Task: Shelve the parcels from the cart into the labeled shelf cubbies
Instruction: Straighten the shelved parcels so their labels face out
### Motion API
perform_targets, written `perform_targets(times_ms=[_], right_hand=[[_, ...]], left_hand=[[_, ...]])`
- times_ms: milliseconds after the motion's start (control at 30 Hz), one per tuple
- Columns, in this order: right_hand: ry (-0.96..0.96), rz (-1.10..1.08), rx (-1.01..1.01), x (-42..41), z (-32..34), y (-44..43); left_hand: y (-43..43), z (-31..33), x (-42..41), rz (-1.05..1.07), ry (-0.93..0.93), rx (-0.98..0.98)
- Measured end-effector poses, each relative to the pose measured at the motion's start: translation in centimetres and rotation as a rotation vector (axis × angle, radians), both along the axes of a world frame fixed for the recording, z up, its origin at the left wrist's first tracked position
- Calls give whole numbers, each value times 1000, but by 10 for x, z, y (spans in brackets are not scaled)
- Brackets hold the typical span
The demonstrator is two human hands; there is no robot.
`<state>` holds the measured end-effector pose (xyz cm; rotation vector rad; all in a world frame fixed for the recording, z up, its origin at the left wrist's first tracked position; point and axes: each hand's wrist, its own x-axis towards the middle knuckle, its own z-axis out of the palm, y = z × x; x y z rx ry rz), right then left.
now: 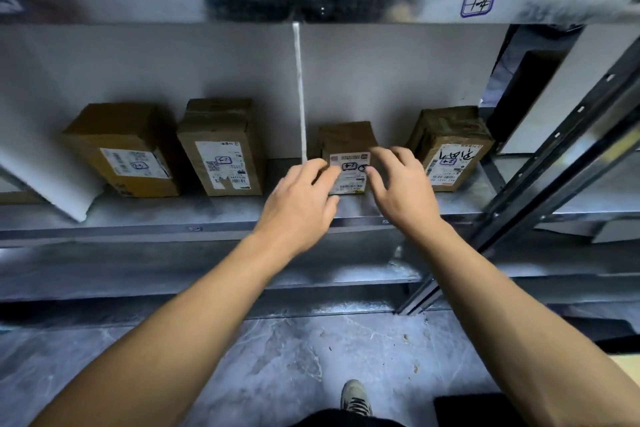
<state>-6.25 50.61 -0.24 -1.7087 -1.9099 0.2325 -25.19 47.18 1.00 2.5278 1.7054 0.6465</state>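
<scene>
Small parcel [346,140] on shelf [138,215] between both hands, long axis running away from them, label [349,177] facing them; boxed marker scrawl, print unreadable. Left hand [301,198]: fingers bent at its left edge, grip unclear. Right hand [398,184]: spread loose, fingertips on label.

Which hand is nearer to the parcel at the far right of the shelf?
Right. The right hand is just left of the far-right parcel, not touching it; the left hand lies farther left, beyond the small parcel.
</scene>
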Motion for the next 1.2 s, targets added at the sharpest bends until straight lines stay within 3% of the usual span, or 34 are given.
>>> perform_targets(times_ms=[233, 467, 667, 867, 1200], right_hand=[[-172, -39, -16, -63, -4, -47], [-266, 120, -37, -155, 3, -61], [-173, 186, -31, -196, 25, -19], [41, 131, -37, -198, 32, 43], [178, 268, -47, -209, 8, 75]], left_hand=[[-26, -2, -89, 33, 136, 47], [-23, 8, -175, 146, 141, 33], [14, 21, -206, 217, 16, 15], [67, 23, -207, 284, -53, -27], [96, -8, -211, 200, -126, -74]])
